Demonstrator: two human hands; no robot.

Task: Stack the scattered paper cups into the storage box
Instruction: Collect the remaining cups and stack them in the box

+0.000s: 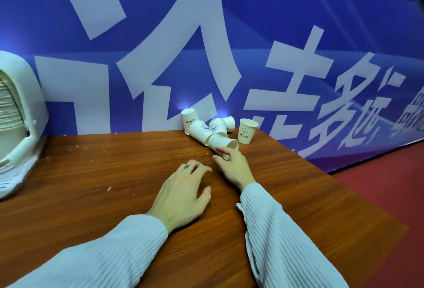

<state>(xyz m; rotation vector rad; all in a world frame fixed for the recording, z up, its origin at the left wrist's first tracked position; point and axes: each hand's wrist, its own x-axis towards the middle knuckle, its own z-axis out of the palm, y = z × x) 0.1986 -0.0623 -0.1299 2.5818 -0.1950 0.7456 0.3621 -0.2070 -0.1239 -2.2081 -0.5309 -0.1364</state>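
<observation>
Several white paper cups lie in a heap at the table's far edge against the blue wall. One cup (189, 118) stands leaning, others (200, 129) (218, 127) lie tipped over, and a "HELLO" cup (246, 133) stands upright at the right. The nearest cup (221, 142) lies on its side, mouth towards me. My right hand (232, 165) reaches it and pinches its lower wall between thumb and fingers. My left hand (183, 193) rests palm down on the table, fingers relaxed, holding nothing. The white storage box (29, 113) stands at the far left with a stack of cups (9, 108) inside.
The brown wooden table (103, 196) carries small white crumbs. Its right edge runs diagonally, with red floor (378, 184) beyond. The blue banner wall (252, 35) closes off the back right behind the cups.
</observation>
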